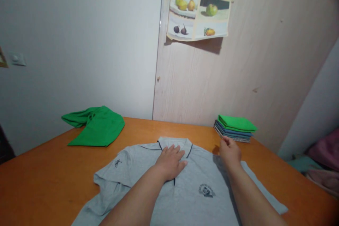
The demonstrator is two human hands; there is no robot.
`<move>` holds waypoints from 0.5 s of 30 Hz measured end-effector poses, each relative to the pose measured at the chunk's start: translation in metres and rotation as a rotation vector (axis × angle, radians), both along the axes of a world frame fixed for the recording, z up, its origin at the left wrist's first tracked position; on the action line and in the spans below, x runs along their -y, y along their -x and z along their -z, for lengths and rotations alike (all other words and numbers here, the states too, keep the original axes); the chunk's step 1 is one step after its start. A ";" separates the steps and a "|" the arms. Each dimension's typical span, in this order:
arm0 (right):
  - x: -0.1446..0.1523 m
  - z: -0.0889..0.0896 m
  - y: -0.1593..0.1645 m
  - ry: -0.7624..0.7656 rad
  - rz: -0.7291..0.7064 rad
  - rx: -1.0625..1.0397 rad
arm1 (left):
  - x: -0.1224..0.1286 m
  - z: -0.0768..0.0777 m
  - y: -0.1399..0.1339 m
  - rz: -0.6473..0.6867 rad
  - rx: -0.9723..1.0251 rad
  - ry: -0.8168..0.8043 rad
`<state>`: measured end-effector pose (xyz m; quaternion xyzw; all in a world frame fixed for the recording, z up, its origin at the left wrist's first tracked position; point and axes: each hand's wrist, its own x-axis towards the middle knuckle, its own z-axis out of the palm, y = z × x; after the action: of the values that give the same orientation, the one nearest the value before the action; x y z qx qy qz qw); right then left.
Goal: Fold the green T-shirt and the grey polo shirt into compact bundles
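Observation:
A grey short-sleeved polo shirt (196,169) lies spread front side up, its collar pointing away from me. Dark piping lines the collar, and a dark round emblem shows on the chest. My left hand (171,162) rests flat on the shirt just below the collar, fingers spread. Over by the shirt's shoulder on the right, my right hand (230,152) is closed with thumb and fingers pressed together. What it grips, if anything, is hidden. Part of the sleeve on that side shows beyond my right forearm.
A stack of folded cloths (235,129), bright green on top, sits at the back right of the orange-brown table (39,180). At the back left lies a crumpled green garment (103,127). A fruit picture sheet (198,16) hangs on the panel behind.

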<state>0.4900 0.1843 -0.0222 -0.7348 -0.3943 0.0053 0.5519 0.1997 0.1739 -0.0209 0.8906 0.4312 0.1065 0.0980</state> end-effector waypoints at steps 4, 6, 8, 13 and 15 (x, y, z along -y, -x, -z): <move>0.000 -0.010 -0.018 -0.133 0.068 -0.095 | -0.002 0.000 -0.001 -0.021 -0.024 0.013; 0.003 -0.019 -0.027 -0.170 0.099 -0.103 | -0.002 -0.001 -0.001 -0.026 -0.036 0.016; 0.007 -0.026 -0.036 -0.184 0.120 -0.102 | -0.002 -0.001 -0.001 -0.028 -0.042 0.010; 0.030 -0.021 -0.061 -0.064 0.154 -0.065 | -0.005 0.000 -0.002 -0.032 -0.062 0.000; 0.044 -0.014 -0.073 0.031 0.165 -0.035 | -0.007 0.001 -0.002 -0.036 -0.068 -0.009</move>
<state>0.5626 0.1406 -0.0082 -0.7729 -0.3228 -0.0211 0.5459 0.2022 0.1807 -0.0220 0.8862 0.4498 0.0797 0.0773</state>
